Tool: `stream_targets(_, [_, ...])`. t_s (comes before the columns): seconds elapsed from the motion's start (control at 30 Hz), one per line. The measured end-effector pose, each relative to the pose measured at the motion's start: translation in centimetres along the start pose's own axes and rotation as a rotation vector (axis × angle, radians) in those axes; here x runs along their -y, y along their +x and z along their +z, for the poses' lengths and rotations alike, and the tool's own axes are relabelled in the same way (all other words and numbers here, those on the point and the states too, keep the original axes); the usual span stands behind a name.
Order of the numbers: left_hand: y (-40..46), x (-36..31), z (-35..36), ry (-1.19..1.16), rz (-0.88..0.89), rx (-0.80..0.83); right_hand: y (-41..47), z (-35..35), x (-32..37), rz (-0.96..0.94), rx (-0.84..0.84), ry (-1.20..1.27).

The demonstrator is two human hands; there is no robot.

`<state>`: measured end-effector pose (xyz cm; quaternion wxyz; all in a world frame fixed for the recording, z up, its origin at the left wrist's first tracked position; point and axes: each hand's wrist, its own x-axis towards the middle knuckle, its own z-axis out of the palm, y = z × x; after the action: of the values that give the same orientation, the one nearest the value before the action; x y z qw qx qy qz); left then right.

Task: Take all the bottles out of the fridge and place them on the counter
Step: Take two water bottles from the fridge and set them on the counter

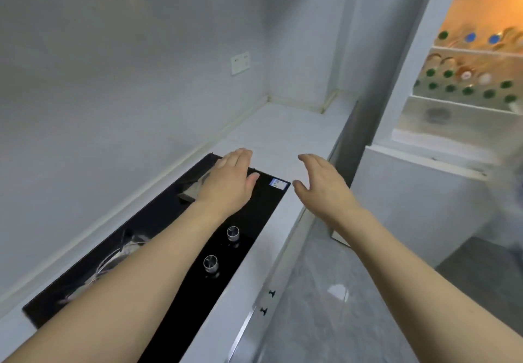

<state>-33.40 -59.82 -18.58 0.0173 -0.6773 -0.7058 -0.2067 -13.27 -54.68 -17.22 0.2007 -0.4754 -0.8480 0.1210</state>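
White marble-look counter (283,133) runs away toward the corner, and both bare arms are stretched out over it. Left hand (230,177) hovers flat above the far end of the black glass cooktop (198,249), fingers straight and together, thumb tucked alongside, holding nothing. Right hand (321,183) hangs over the counter's front edge, fingers extended and relaxed, thumb spread out to the side, palm facing inward, also empty. The two hands sit near each other but apart, with a blue-and-white sticker (277,183) on the cooktop's corner showing between them.

Two round metal knobs (233,233) stand on the cooktop's near strip, just beside the left forearm. On the wall, a white outlet plate (240,62).

Over to the right, the fridge (407,60) stands open, lit warm orange inside. Bottles (450,88) lie packed on the shelves with their caps facing out: a crowd of green caps on the lower shelf, and a green cap with blue caps (470,37) on the shelf above. They are blurred, so a count is beyond me. Grey tiled floor (325,320) shines below the counter front.
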Motion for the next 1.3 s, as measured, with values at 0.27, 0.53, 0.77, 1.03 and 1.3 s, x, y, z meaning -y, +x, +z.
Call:
stream_targets(0.27, [8.6, -9.6, 5.5, -0.014, 0.138, 0.035, 0.1, -4.8, -12.1, 0.140, -0.054, -0.026])
stream_targets(0.53, [14.3, -18.5, 8.9, -0.041, 0.252, 0.046, -0.7, -9.3, -20.4, 0.256, -0.103, -0.038])
stream_targets(0.77, [18.2, -24.2, 10.7, -0.062, 0.355, 0.052, -1.1, -12.7, -25.2, 0.367, -0.193, -0.056])
stream_targets(1.03, [23.0, -29.8, 12.9, -0.119, 0.468, 0.057, 0.2, -15.2, -29.8, 0.446, -0.263, -0.120])
stream_targets(1.3, [31.4, -32.4, 16.6, -0.129, 0.562, 0.073, 6.0, -15.7, -35.4, 0.501, -0.297, -0.147])
